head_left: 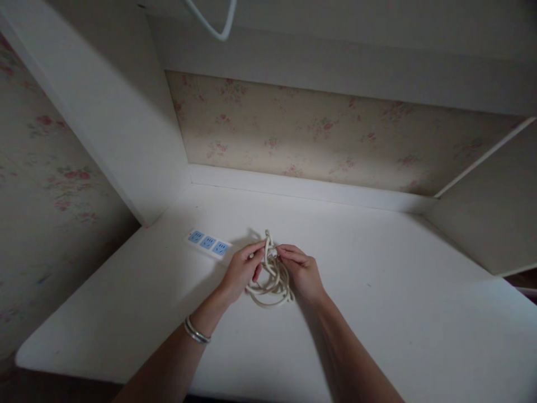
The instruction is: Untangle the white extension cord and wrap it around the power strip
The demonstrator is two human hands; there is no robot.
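L hand (242, 270) & R hand (305, 272) pinch white cord (274, 275) nr pwr strip (207, 242); loose loops (271, 306) could knot if I yank.

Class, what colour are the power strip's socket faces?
The socket faces are blue; head view.

Power strip (208, 243) on desk (377, 313) | cord (277, 277) right of it | wall (293, 129) behind

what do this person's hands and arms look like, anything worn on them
The left hand and right hand are ungloved, and no sleeves show on the forearms. A shiny, silvery bracelet, apparently banded, circles the left wrist; the right has none.
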